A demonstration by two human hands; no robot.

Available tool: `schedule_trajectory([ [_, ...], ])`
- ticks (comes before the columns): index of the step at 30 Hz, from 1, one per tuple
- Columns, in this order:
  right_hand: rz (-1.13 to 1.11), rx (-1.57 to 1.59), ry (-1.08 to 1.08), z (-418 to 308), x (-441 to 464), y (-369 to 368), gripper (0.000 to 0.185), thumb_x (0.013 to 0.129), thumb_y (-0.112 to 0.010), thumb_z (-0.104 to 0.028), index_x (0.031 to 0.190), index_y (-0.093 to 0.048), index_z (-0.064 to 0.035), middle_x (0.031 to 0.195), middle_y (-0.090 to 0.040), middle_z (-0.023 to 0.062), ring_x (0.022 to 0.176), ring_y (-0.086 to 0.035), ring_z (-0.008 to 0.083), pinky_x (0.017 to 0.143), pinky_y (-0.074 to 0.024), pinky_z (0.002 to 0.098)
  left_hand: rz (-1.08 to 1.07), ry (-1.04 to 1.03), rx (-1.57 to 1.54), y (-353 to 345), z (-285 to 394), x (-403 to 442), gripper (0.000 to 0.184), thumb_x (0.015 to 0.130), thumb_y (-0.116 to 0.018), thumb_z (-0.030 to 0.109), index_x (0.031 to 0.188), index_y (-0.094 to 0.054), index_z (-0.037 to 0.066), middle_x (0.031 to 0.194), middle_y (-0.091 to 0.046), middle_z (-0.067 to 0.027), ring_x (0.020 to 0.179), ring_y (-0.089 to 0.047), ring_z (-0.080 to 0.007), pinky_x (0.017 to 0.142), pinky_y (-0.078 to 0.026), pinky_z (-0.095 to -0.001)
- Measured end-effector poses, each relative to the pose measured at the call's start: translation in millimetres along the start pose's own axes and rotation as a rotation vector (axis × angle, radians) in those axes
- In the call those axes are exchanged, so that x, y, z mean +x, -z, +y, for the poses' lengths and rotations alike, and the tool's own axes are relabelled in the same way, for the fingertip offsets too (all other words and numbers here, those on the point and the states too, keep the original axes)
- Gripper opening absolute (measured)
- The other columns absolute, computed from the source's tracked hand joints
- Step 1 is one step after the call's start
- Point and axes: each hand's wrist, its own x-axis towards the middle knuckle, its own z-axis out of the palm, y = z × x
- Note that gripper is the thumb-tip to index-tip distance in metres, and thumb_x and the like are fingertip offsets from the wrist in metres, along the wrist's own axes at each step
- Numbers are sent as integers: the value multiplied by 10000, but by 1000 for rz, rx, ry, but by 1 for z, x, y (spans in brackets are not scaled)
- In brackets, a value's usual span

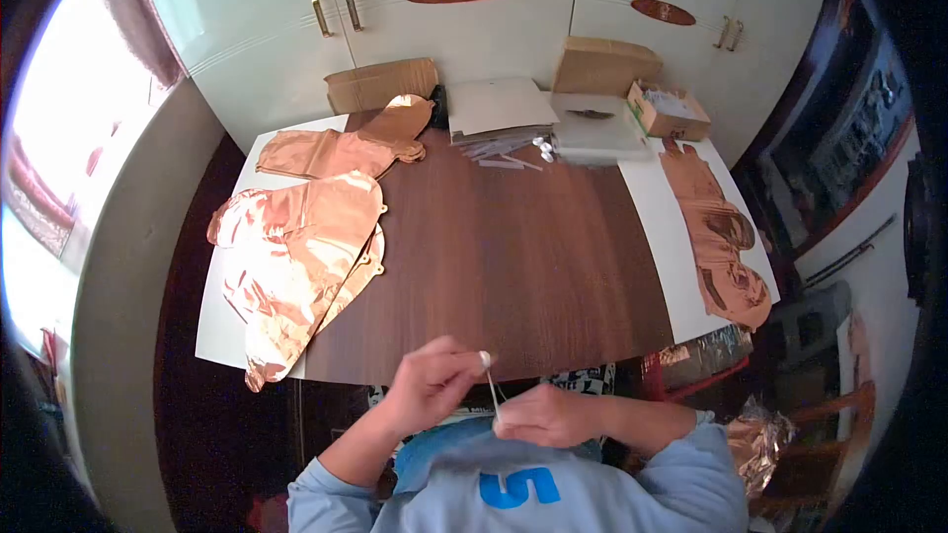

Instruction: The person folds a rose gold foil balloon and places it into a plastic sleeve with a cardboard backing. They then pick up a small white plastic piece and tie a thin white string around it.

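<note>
Near the front edge of the brown table, my left hand (434,382) is closed, pinching a small white piece (485,359) at its fingertips. A thin pale strand (495,397) runs down from it to my right hand (548,417), whose fingers are closed on the strand's lower end. Both hands are in front of my body, apart from each other. Shiny copper-coloured foil shapes (296,247) lie in a pile on the table's left side, with more foil pieces (341,150) behind them.
At the back of the brown table (494,266) stand a stack of white sheets (501,107), a clear plastic stack (597,128) and a small cardboard box (670,112). White strips (502,164) lie before the sheets. Flat copper foil pieces (713,227) lie on the right.
</note>
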Motion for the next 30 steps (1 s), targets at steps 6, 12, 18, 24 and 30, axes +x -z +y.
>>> schedule_trajectory([
  [6, 134, -53, -96, 20, -2, 2, 207, 941, -516, -206, 825, -555, -39, 731, -571, 137, 696, -603, 266, 642, -473, 374, -42, -47, -66, -1, 19, 0, 163, 818, -624, 2, 970, -678, 19, 817, -621, -114, 728, -591, -231, 655, -483, -323],
  [12, 343, -43, -30, -1, 3, 28, 150, 921, -528, -159, 834, -566, -42, 728, -569, 141, 693, -601, 278, 637, -471, 363, -177, -148, -342, -20, 25, -5, 168, 815, -625, 4, 971, -681, 33, 790, -618, -97, 704, -594, -215, 630, -483, -308],
  [18, 341, -42, -51, 6, 10, 32, 142, 914, -541, -170, 839, -571, -53, 743, -576, 126, 706, -616, 273, 648, -489, 347, -141, -2, -160, -15, 7, -8, 199, 832, -612, 20, 1017, -679, 45, 824, -628, -102, 741, -602, -215, 660, -491, -311],
  [24, 115, -1, 77, -6, 9, 7, 136, 906, -537, -98, 791, -576, -38, 707, -575, 94, 648, -597, 196, 581, -463, 315, 28, 16, -27, 2, -3, -4, 229, 822, -594, -14, 1036, -669, 21, 878, -626, -113, 767, -596, -226, 688, -486, -306],
  [30, 145, -7, -26, 7, 10, 3, 144, 909, -538, -107, 803, -585, -23, 703, -553, 117, 659, -584, 243, 609, -465, 323, -46, 33, -143, 5, 17, 1, 213, 812, -602, -25, 1008, -676, 14, 871, -642, -118, 749, -605, -229, 675, -493, -318],
])
